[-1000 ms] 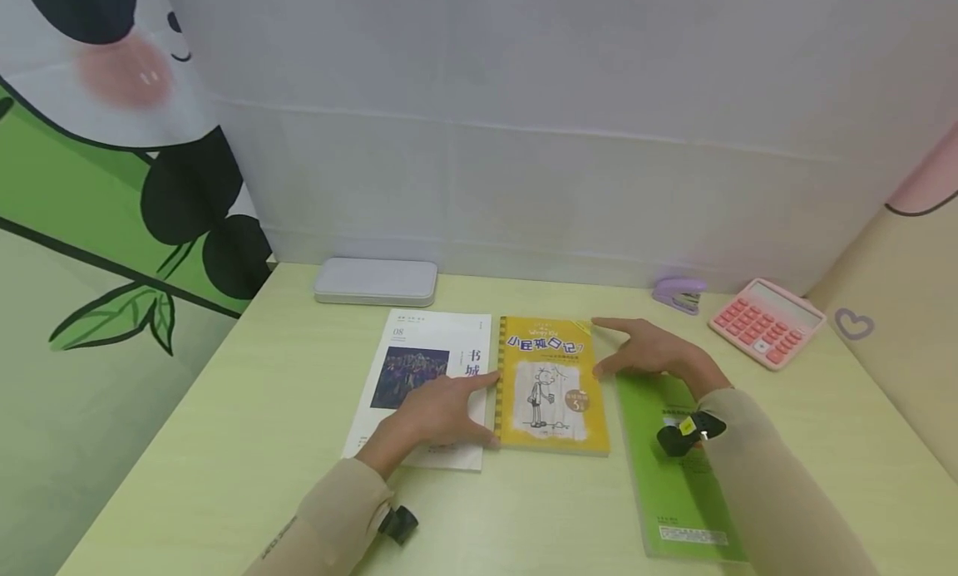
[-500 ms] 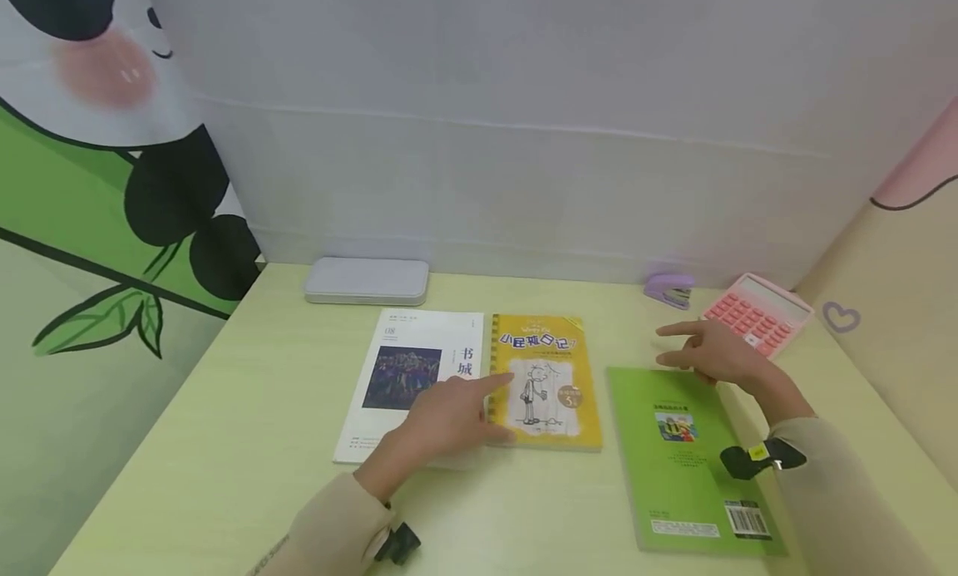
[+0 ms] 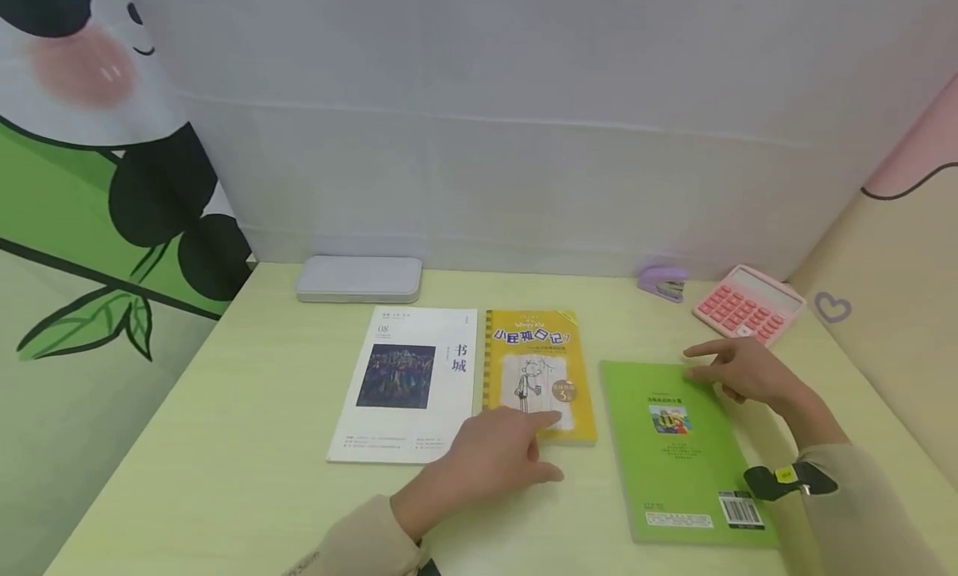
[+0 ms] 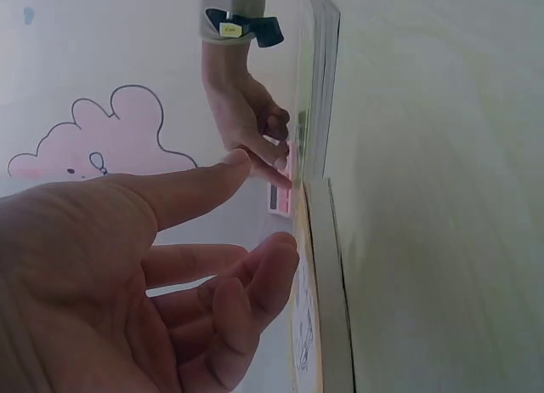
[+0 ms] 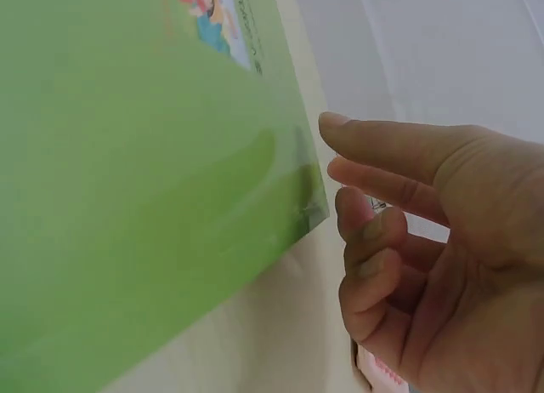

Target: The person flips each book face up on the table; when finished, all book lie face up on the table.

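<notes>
Three books lie side by side on the pale table: a white one (image 3: 397, 385) with a dark picture, a yellow one (image 3: 535, 376) with a cartoon figure, and a green one (image 3: 677, 476) with its barcode side up. My left hand (image 3: 494, 455) hovers over the yellow book's lower edge, index finger stretched out and the other fingers loosely bent. At the green book's upper right corner is my right hand (image 3: 752, 376), holding nothing. In the right wrist view, the thumb and fingers stand apart beside that green corner.
A grey flat case (image 3: 359, 278) sits at the back left of the table. Toward the back right are a purple stapler (image 3: 663, 283) and a pink calculator (image 3: 748, 306), the latter just behind my right hand. A white cloth wall (image 3: 479, 185) closes off the far edge.
My right hand has left the yellow book's right edge and moved right to the green book's corner. My left hand has shifted right and nearer to me, uncovering the white book.
</notes>
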### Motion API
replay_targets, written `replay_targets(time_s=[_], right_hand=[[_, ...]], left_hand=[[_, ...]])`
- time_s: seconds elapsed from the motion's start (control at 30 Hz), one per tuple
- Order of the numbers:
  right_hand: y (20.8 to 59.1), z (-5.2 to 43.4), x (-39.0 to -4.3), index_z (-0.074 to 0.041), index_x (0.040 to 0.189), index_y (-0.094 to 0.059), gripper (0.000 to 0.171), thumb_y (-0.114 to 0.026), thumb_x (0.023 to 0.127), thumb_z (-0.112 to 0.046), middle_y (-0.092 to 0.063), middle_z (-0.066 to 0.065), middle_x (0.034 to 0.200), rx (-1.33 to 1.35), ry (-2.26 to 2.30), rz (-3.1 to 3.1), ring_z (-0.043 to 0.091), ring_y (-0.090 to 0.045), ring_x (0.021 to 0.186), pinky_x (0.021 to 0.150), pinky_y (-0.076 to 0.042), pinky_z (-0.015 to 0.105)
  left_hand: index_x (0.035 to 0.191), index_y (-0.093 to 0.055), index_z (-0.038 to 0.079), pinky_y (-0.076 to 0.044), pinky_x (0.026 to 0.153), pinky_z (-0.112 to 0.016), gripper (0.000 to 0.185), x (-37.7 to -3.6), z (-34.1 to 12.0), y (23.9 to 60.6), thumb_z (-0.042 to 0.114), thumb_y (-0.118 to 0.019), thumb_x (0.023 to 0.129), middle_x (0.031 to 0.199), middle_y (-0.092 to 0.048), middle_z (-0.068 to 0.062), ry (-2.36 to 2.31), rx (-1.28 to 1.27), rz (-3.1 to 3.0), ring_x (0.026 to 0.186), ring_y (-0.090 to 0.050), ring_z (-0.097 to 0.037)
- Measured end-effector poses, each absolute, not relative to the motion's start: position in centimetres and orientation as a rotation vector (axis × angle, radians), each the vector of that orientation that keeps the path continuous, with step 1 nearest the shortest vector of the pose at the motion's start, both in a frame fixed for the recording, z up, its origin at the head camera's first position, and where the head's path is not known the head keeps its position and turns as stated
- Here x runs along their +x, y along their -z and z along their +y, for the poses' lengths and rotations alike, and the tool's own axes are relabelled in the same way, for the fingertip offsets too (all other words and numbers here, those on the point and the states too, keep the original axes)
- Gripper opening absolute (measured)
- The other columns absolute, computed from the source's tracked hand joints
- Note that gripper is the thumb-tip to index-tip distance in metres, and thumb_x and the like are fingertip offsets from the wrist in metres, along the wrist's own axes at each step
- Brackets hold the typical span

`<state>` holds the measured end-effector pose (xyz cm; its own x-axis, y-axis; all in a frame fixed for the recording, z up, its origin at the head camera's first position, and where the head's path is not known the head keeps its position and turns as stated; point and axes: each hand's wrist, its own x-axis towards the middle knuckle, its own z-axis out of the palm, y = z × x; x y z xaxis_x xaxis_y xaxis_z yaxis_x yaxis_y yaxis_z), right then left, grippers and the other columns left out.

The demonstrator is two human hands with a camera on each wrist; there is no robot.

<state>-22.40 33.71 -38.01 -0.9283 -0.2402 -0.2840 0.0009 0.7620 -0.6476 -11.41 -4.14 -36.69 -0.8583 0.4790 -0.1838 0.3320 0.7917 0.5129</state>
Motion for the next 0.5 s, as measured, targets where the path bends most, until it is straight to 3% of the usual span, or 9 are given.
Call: replay_targets(time_s=[0.2, 0.5], right_hand=[[38.7, 34.4, -22.2, 0.008, 0.141, -0.061, 0.057, -0.076, 0.098, -0.025, -0.044, -0.002, 0.067, -0.156, 0.960, 2.598, 0.007, -0.034, 0.048, 0.047, -0.036, 0.026], [38.6, 34.3, -22.0, 0.011, 0.137, -0.061, 0.056, -0.075, 0.098, -0.027, -0.054, 0.001, 0.071, -0.130, 0.912, 2.577, 0.009, -0.039, 0.050, 0.048, -0.037, 0.025]], left_hand=[[0.147, -0.063, 0.025, -0.042, 0.061, -0.022, 0.067, -10.9, -2.0, 37.7, 0.045, -0.085, 0.087, 0.068, -0.056, 0.013, -0.641, 0.711, 2.631, 0.065, -0.051, -0.004], [0.149, -0.060, 0.023, -0.041, 0.060, -0.021, 0.073, -10.6, 0.0, 38.2, 0.048, -0.086, 0.087, 0.068, -0.055, 0.011, -0.566, 0.778, 2.601, 0.065, -0.051, -0.004]])
